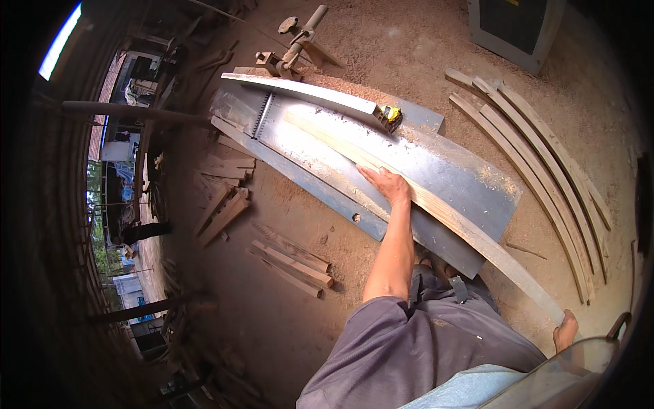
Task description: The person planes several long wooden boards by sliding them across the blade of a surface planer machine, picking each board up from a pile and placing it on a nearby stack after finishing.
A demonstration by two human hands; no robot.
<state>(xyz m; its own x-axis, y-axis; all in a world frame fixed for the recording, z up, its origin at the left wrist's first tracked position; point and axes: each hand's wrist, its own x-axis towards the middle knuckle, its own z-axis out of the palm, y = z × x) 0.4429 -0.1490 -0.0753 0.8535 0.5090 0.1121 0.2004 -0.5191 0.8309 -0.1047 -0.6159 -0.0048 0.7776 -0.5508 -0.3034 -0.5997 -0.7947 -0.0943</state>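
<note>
A long pale wooden board point(463, 221) lies lengthwise on the metal bed point(449, 163) of a jointer, its near end running past the bed toward my right side. My left hand point(388, 184) rests on the board about midway, fingers stretched forward and lying on the wood. At the board's near end, my right hand point(565, 332) is closed around the wood, partly cut off by what looks like a clear lens. Ahead of the board, the toothed cutter slot point(262, 116) crosses the bed. A metal fence point(306, 94) stands along the bed's far side.
A yellow tape measure point(392, 116) sits at the fence's end. Several long wooden strips point(538, 170) lie on the dusty floor at right, near a grey cabinet point(514, 31). Shorter wood pieces point(293, 262) and offcuts point(225, 211) lie at left. Wood shavings point(497, 178) dust the bed.
</note>
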